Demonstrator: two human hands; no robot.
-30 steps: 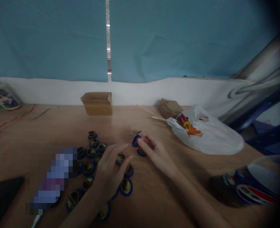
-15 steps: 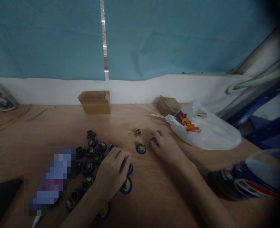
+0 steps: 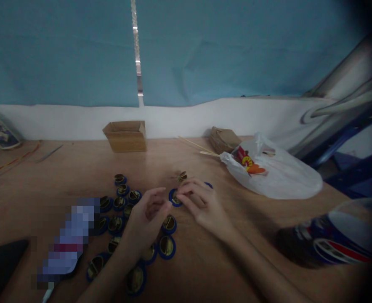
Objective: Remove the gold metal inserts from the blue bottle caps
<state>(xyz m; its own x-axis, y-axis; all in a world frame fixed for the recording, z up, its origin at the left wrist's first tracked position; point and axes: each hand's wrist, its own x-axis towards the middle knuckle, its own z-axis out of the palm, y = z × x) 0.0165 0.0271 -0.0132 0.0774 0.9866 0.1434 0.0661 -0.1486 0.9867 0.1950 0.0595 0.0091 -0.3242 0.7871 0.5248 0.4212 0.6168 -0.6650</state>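
Observation:
Several round blue caps with gold inserts (image 3: pixel 124 210) lie clustered on the wooden table (image 3: pixel 78 176). My left hand (image 3: pixel 146 221) and my right hand (image 3: pixel 201 202) meet above the table and pinch one blue cap (image 3: pixel 174 198) between their fingertips. Both hands' fingers are curled around it. A loose gold piece (image 3: pixel 182 176) lies just beyond the hands, and another blue cap (image 3: pixel 208 184) shows past my right hand's knuckles. More caps (image 3: pixel 167 246) rest below my left hand.
A small open cardboard box (image 3: pixel 126 135) and a brown packet (image 3: pixel 224 139) stand by the back wall. Thin wooden sticks (image 3: pixel 201 149) lie beside a white plastic bag (image 3: pixel 274 172). A blue-and-white object (image 3: pixel 337 240) sits at the right. A blurred patch (image 3: pixel 69 240) is at the left.
My right hand set a cap down to the right, then came back left. Both hands now pinch a blue cap that lay on the table half a second ago.

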